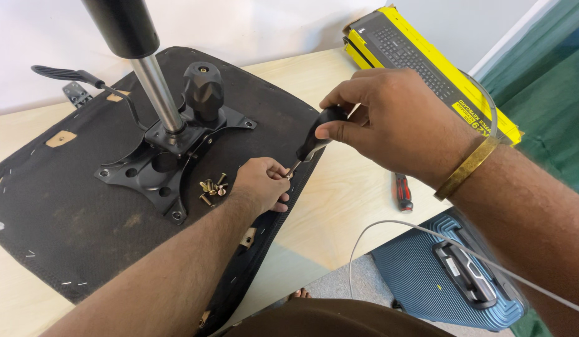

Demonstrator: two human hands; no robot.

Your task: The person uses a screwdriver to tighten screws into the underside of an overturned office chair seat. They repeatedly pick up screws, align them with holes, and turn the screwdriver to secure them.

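Pale wood table (339, 206) against a white wall, and we've got a chair seat (64, 218) flipped upside down on it so the black underside faces up. That puts the metal plate (158, 171) with its gas post (155, 87) and knob (203, 90) where we can get at it. A small pile of brass bolts (212, 187) sits on the fabric just beside the plate, close to hand.

Our right hand (395, 122) is curled tight round the black handle of a screwdriver (314, 140), tilted down and to the left. Our left hand (261, 184) is pinched closed at the tip, steadying it; whether there's a bolt in there, we can't tell.

A second screwdriver (403, 192) with red grip lies further right on the table. A yellow keyboard box (427, 68) leans at the back, and a blue suitcase (452, 274) sits on the floor below.
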